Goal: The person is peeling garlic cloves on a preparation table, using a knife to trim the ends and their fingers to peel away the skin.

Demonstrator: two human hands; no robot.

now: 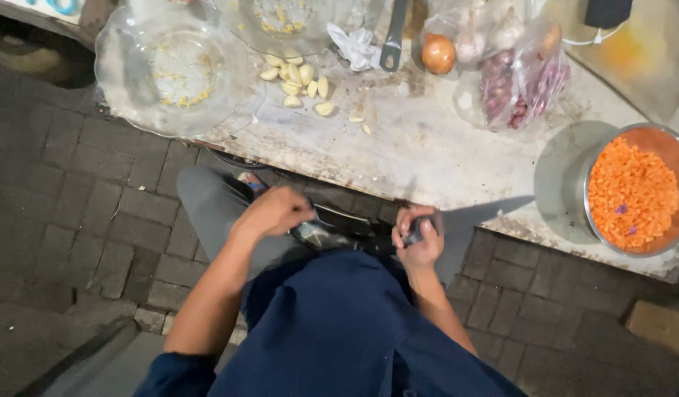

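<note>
Below the table (pixel 428 158) edge, the left hand (pixel 275 212) grips a blurred small object while the right hand (pixel 420 239) is clamped on a knife (pixel 468 217); cutting appears underway, calling for steady control.

Left hand (pixel 275 211) motion-blurred below the table (pixel 428 158) edge, its shiny object (pixel 316 234) unidentifiable. Right hand (pixel 419 237) hides a knife (pixel 472 215) handle. Metal bowl (pixel 634 192) at table's right end cut off by frame edge.
</note>
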